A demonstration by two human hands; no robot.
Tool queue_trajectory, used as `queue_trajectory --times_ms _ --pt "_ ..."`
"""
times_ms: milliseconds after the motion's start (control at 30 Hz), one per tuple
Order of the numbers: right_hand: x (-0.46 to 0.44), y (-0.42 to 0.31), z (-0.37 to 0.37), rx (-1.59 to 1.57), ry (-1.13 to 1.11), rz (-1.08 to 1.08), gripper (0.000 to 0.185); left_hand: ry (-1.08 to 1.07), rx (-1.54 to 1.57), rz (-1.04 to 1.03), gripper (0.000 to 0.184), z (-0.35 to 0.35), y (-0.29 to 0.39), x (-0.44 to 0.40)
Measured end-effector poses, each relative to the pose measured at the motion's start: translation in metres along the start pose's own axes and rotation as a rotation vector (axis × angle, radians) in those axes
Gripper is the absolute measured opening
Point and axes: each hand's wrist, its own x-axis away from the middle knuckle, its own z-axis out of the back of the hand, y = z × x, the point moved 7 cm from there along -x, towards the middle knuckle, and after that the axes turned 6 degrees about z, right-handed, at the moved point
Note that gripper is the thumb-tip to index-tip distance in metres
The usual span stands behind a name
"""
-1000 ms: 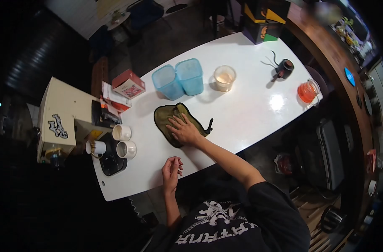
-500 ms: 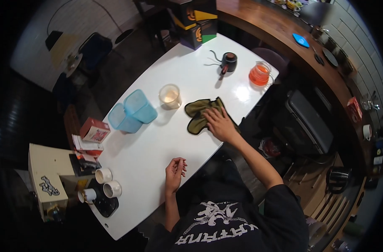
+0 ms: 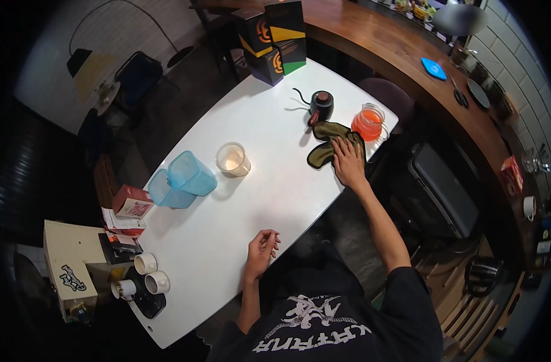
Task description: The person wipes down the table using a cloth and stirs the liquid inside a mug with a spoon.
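My right hand (image 3: 348, 161) lies flat on an olive-green cloth with dark edging (image 3: 322, 155), fingers stretched out, pressing it against the white table (image 3: 269, 199). Just beyond the cloth stands a glass server of red liquid (image 3: 368, 122). A black gooseneck kettle (image 3: 322, 104) with a brown lid knob and handle is to its left. My left hand (image 3: 262, 253) hovers by the near table edge, loosely curled with nothing in it. Left of the table's middle are a clear cup with a pale content (image 3: 233, 160) and two translucent blue containers (image 3: 191, 174).
Several black boxes (image 3: 263, 42) are stacked at the table's far end. On the left are a red box (image 3: 132, 202), white cups (image 3: 157, 282) on a black tray and a cream machine (image 3: 70, 259). A wooden counter (image 3: 372, 36) curves along the right, with a dark bin-like case (image 3: 444, 190) below.
My right hand has slid the cloth away and to the right, close to the kettle and the glass server. My left hand stays near the edge. The view has shifted slightly.
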Motion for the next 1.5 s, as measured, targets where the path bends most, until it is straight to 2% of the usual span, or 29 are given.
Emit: queue_trajectory --times_ms 167,300,500,667,867,1000,1167,1300,1500 --pt "0.002 -0.016 -0.003 -0.026 -0.007 -0.031 0.052 0.035 0.043 0.002 0.022 -0.01 -0.007 -0.009" --pt "0.015 -0.063 -0.004 -0.149 -0.103 0.122 0.056 0.069 0.053 0.018 0.021 -0.02 -0.009 -0.013" --pt "0.011 -0.112 -0.012 -0.225 -0.171 0.172 0.061 0.179 0.103 0.01 0.021 -0.026 -0.01 -0.008" --pt "-0.037 -0.123 -0.045 -0.168 -0.147 0.298 0.066 0.315 0.14 -0.006 0.021 -0.02 -0.018 0.015" --pt "-0.11 -0.137 -0.077 -0.113 -0.123 0.347 0.061 0.492 0.195 -0.021 0.021 -0.02 -0.027 0.05" --pt "-0.119 -0.144 -0.073 -0.115 -0.133 0.322 0.061 0.6 0.211 -0.014 0.022 -0.021 -0.035 0.071" --pt "-0.078 -0.14 -0.053 -0.165 -0.184 0.235 0.063 0.678 0.26 -0.029 0.021 -0.022 -0.039 0.088" --pt "-0.02 -0.157 -0.039 -0.121 -0.226 0.27 0.064 0.698 0.271 -0.071 0.02 -0.017 -0.05 0.095" --pt "0.032 -0.211 -0.034 -0.238 -0.322 0.504 0.065 0.628 0.3 -0.104 0.02 -0.004 -0.05 0.084"
